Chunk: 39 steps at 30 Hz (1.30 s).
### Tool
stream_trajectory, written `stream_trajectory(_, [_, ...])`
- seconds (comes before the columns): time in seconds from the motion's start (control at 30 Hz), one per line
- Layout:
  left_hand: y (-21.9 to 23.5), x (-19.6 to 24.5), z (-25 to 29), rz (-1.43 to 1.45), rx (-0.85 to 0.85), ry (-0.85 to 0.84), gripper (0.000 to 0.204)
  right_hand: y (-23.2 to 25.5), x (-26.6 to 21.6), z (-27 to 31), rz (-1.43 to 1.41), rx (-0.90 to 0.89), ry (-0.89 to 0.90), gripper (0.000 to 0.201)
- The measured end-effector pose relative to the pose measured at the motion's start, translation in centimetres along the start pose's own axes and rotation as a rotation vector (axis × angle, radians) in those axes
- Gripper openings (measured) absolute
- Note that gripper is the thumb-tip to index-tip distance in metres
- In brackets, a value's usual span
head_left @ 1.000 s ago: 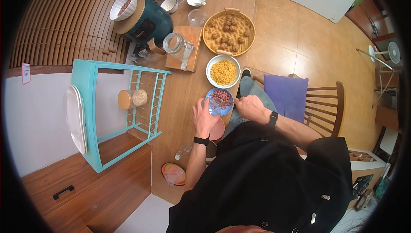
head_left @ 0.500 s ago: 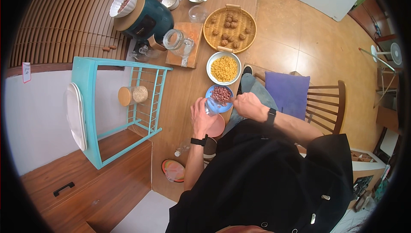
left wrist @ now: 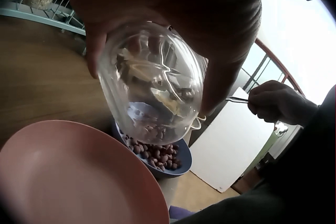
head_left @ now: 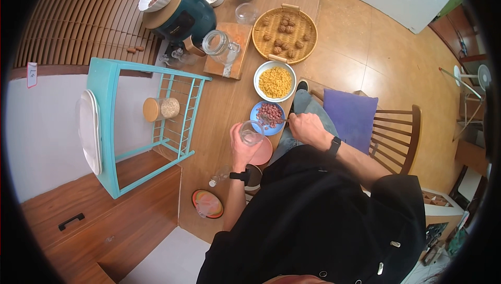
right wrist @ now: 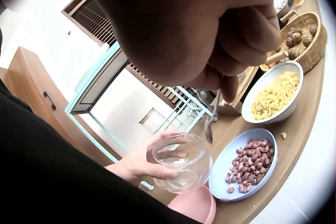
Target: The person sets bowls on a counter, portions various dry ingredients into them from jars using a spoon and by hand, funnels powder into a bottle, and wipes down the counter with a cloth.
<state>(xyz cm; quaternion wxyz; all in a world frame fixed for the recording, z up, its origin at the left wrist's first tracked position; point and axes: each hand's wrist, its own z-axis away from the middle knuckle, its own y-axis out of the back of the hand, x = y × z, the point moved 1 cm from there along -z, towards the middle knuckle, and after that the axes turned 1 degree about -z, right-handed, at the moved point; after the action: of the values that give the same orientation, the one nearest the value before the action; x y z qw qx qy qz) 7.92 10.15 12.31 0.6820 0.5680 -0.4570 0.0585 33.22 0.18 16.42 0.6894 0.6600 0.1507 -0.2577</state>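
My left hand (head_left: pixel 241 148) grips a clear round glass jar (head_left: pixel 252 134) by its side. In the right wrist view the jar's open mouth faces up, with its wall right by the blue bowl's rim. My right hand (head_left: pixel 309 129) pinches the handle of a metal spoon (right wrist: pixel 209 129), whose bowl end hangs between the jar and the blue bowl. That blue bowl (right wrist: pixel 219 184) contains reddish peanuts (right wrist: pixel 252 165). Below the jar, a pink bowl (left wrist: pixel 79 171) stands beside the blue one.
A white bowl (head_left: pixel 256 86) of yellow macaroni-like pieces (head_left: pixel 275 82) stands beyond the blue bowl. Further back are a walnut basket (head_left: pixel 259 49) and a lidded glass jar (head_left: pixel 218 46) on a wooden board. A turquoise rack (head_left: pixel 117 143) is at left, a chair with a purple cushion (head_left: pixel 349 119) at right.
My left hand has drawn the glass jar back a little from over the blue bowl and turned it more upright. The right hand keeps the spoon near the bowl's edge.
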Motion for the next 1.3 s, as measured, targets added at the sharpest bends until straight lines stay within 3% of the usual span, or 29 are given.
stream_trajectory(0.07, [-0.8,-1.5,0.9,0.241,0.058,0.303,0.089,0.1,0.2,0.2,0.023,-0.013,-0.03,0.016])
stream_trajectory(0.17, [-1.6,-3.4,0.4,0.454,0.211,0.435,0.092,0.4,0.5,0.2,0.023,-0.041,-0.068,0.022])
stream_trajectory(0.27, [-1.9,-4.7,-1.1,0.368,0.287,0.444,0.095,0.0,0.7,0.5,0.033,-0.014,-0.05,0.027])
stream_trajectory(0.4, [-3.0,-6.1,-3.9,0.46,0.286,0.437,0.097,0.1,0.2,0.6,0.052,-0.016,-0.023,0.028])
stream_trajectory(0.47, [-4.0,-6.9,-5.2,0.415,0.486,0.417,0.095,0.3,0.0,0.5,0.061,-0.013,0.01,0.028])
stream_trajectory(0.6, [-5.5,-8.1,-7.2,0.363,0.542,0.414,0.096,0.8,-0.3,0.6,0.055,-0.021,-0.023,0.027])
stream_trajectory(0.67, [-6.1,-7.7,-7.7,0.289,0.515,0.393,0.098,0.8,0.1,0.4,0.052,-0.023,-0.102,0.026])
stream_trajectory(0.97, [-6.1,-5.5,-7.4,0.222,0.35,0.471,0.103,-0.2,1.4,0.0,-0.021,-0.068,-0.104,0.03])
stream_trajectory(1.17, [-4.4,-3.0,-4.9,0.068,0.442,0.398,0.091,-0.6,0.8,-1.7,-0.032,-0.063,-0.012,0.031])
stream_trajectory(1.3, [-2.1,-3.1,-3.8,0.134,0.523,0.421,0.081,-2.0,0.8,-2.1,-0.034,-0.081,0.049,0.03])
